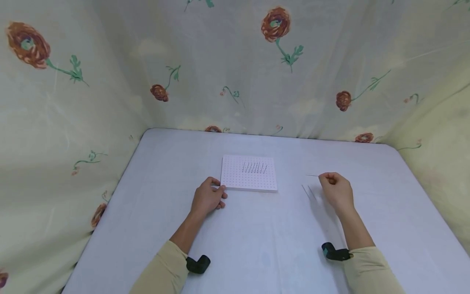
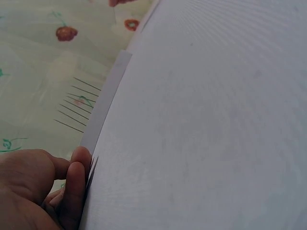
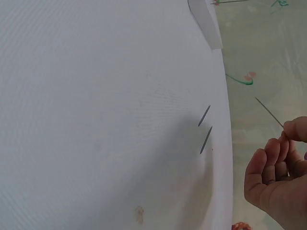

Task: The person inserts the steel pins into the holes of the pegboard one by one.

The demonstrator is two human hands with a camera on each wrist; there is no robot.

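Observation:
A white pegboard [image 1: 235,179] with rows of small holes lies flat in the middle of the table. Several thin metal pins [image 1: 254,168] stand in one row of it, leaning slightly. My left hand [image 1: 208,197] holds the board's near left corner, thumb and forefinger at the edge. To the right of the board, my right hand [image 1: 338,192] pinches one thin metal pin [image 3: 268,112] by its end, raised above the table and pointing left. Below it, two loose pins [image 3: 206,140] lie side by side on the tabletop.
The white-covered table [image 1: 249,241] has rounded far corners. A flowered curtain [image 1: 227,61] hangs behind it and at both sides. Dark wrist cameras [image 1: 198,264] sit at both sleeve cuffs.

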